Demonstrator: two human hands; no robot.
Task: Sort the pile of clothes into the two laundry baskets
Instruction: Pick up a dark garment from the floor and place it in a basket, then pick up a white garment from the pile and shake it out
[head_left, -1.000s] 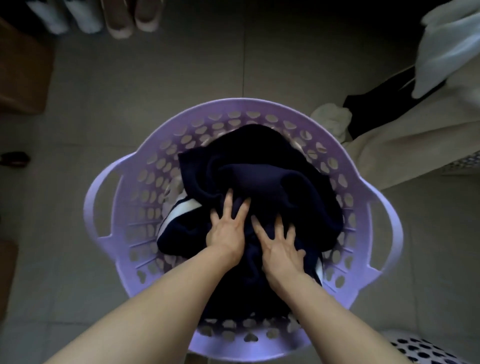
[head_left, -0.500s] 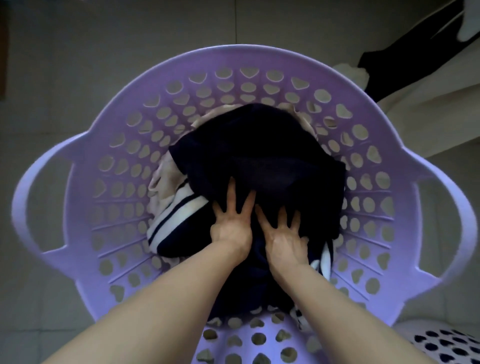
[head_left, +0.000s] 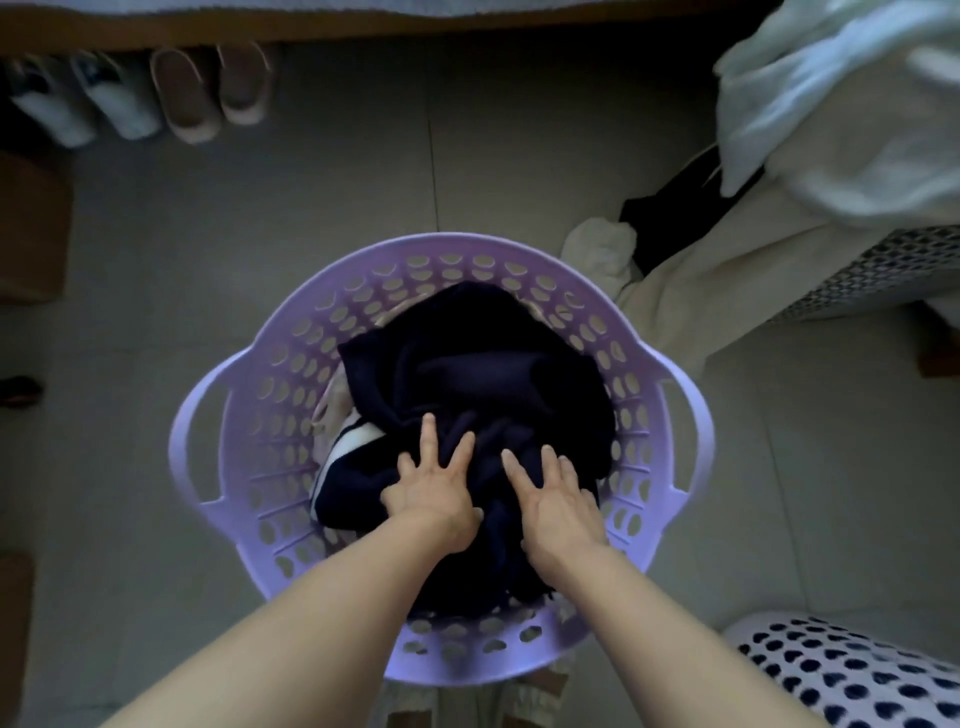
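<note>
Clothes filled the purple laundry basket (head_left: 244, 467) in the head view: a dark navy garment (head_left: 483, 374) lay bunched on top, and a navy-and-white striped piece (head_left: 345, 444) showed at its left edge. The basket stood on the tiled floor (head_left: 311, 234). Both hands pressed down on the navy garment, side by side but not touching each other. The left hand (head_left: 434, 486) lay flat with its fingers (head_left: 428, 431) straight and spread; the right hand (head_left: 558, 496) lay flat too, its fingers straight and released, gripping nothing.

To the right of the basket, a pile of clothes (head_left: 727, 291) remained, cream and white fabric with a black piece (head_left: 670, 218) between. A white basket with dark heart-shaped holes (head_left: 841, 670) sat at the lower right, just beside the purple one. Slippers (head_left: 213, 88) stood in a row at the top left, under a wooden edge.
</note>
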